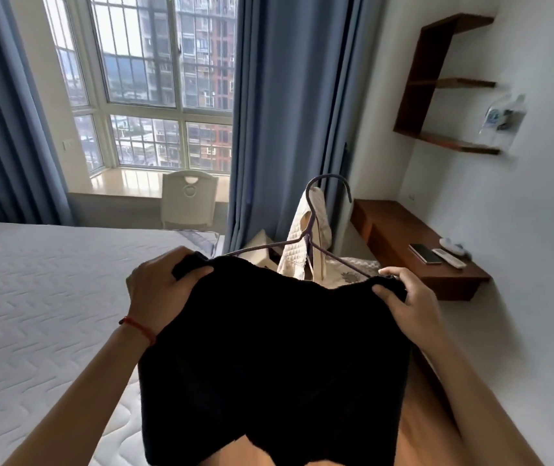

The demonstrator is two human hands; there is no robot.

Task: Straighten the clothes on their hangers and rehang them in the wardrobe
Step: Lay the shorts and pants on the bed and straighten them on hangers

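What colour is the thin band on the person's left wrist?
Red: a thin red string bracelet on the left wrist, seen clearly in the head view.

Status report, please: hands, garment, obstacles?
Left hand and right hand grip shoulders of black top. Top on hanger, hook free. No wardrobe in view. Nothing blocking.

Single head-worn view, wide-angle, looking forward and down across the bed (33,297) toward the window (154,85). Close range: forearms enter from the bottom edge. No second view supplied.
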